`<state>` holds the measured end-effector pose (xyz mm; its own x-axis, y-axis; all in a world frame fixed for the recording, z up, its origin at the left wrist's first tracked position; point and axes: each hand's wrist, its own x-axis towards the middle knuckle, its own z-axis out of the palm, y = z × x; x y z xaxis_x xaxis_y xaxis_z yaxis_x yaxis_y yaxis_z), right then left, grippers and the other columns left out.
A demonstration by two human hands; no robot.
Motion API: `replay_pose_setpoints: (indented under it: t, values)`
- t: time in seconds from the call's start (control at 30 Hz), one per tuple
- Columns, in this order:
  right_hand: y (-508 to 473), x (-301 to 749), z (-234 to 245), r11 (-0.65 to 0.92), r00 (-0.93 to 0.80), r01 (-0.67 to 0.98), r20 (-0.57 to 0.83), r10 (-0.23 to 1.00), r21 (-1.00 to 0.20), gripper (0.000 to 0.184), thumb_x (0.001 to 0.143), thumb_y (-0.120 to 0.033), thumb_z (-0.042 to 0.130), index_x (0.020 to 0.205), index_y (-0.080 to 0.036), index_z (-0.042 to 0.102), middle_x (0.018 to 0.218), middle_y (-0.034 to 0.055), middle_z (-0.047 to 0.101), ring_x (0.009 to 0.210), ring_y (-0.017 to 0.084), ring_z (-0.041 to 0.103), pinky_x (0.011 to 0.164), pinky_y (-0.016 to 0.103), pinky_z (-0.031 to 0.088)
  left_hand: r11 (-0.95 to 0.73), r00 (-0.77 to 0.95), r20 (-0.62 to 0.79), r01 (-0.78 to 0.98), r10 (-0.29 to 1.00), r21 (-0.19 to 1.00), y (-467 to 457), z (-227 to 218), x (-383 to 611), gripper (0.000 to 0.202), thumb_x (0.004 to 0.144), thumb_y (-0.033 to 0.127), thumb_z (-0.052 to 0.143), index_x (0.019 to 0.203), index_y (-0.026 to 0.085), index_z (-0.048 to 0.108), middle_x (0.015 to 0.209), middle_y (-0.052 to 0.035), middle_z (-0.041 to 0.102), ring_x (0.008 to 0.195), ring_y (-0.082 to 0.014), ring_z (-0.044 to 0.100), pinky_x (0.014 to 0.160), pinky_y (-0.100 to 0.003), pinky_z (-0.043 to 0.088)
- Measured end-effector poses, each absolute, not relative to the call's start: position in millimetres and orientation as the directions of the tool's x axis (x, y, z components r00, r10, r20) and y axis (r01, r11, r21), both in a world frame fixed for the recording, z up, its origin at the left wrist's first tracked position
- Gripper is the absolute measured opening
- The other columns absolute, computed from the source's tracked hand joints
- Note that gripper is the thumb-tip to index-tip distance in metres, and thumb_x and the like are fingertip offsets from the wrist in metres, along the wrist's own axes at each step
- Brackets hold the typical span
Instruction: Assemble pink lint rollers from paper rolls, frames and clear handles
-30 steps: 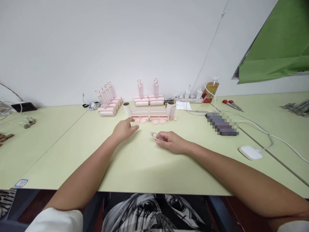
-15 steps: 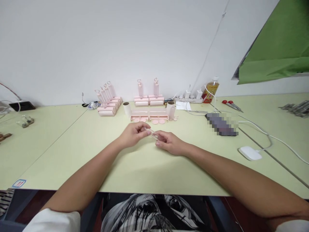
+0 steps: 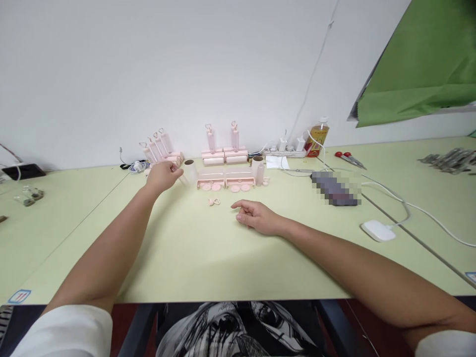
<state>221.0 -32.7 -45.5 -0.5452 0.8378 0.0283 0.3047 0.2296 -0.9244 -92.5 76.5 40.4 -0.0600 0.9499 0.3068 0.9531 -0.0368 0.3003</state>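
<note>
Out to the left, my left hand point(image 3: 162, 177) pinches a clear plastic tube point(image 3: 182, 177), just left of an upright white paper roll point(image 3: 191, 173). My right hand point(image 3: 257, 218) hovers low over the table with its fingers loosely apart and nothing in it. A small pink cap with a heart-shaped loop point(image 3: 213, 202) lies left of my right fingertips. Beyond it are open pink roller cases point(image 3: 210, 184) with round pink discs point(image 3: 235, 188) in front. To their right stand a second paper roll point(image 3: 257, 163) and a clear tube point(image 3: 260, 175).
Pink rollers with upright handles stand at the back point(image 3: 236, 155) and, partly behind my left hand, at the left point(image 3: 174, 157). Rightward are a bottle point(image 3: 317, 140), red-handled tools point(image 3: 349, 158), a blurred phone point(image 3: 334, 188), a white charger point(image 3: 378, 230) and trailing cables.
My left hand has gone left and farther back with the clear tube, away from my right hand, which stays near its place, emptied. The pink heart-loop cap has come into sight on the table.
</note>
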Motion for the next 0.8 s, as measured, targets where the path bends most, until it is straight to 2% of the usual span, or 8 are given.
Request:
replay_pose_setpoints:
  t: [0.3, 0.5, 0.8]
  values:
    - [-34, 221, -43, 0.193, -0.538, 0.295, 0.004, 0.843, -0.936, 0.04, 0.086, -0.045, 0.058, 0.114, -0.017, 0.059, 0.07, -0.0038, 0.049, 0.061, 0.012, 0.047, 0.058, 0.027, 0.037, -0.082, 0.013, 0.245, 0.958, 0.97, 0.275, 92, 29, -65, 0.025, 0.075, 0.044, 0.057, 0.074, 0.02, 0.061, 0.073, -0.0058, 0.066, 0.071, -0.0224, 0.06, 0.057, -0.03, 0.037]
    - [-33, 220, -45, 0.19, -0.541, 0.286, 0.006, 0.841, -0.939, 0.038, 0.087, -0.044, 0.058, 0.113, -0.017, 0.059, 0.07, -0.0036, 0.049, 0.06, 0.012, 0.047, 0.058, 0.027, 0.037, -0.086, 0.023, 0.243, 0.964, 0.97, 0.251, 94, 30, -61, 0.027, 0.076, 0.045, 0.058, 0.076, 0.019, 0.064, 0.079, -0.008, 0.068, 0.073, -0.024, 0.062, 0.056, -0.031, 0.038]
    - [-32, 220, -46, 0.202, -0.546, 0.298, 0.007, 0.837, -0.933, 0.039, 0.087, -0.046, 0.057, 0.113, -0.018, 0.058, 0.07, -0.0032, 0.05, 0.061, 0.012, 0.048, 0.058, 0.026, 0.037, -0.084, 0.001, 0.252, 0.944, 0.968, 0.319, 89, 34, -64, 0.045, 0.077, 0.056, 0.06, 0.105, 0.021, 0.062, 0.098, -0.0076, 0.07, 0.085, -0.0254, 0.064, 0.064, -0.03, 0.042]
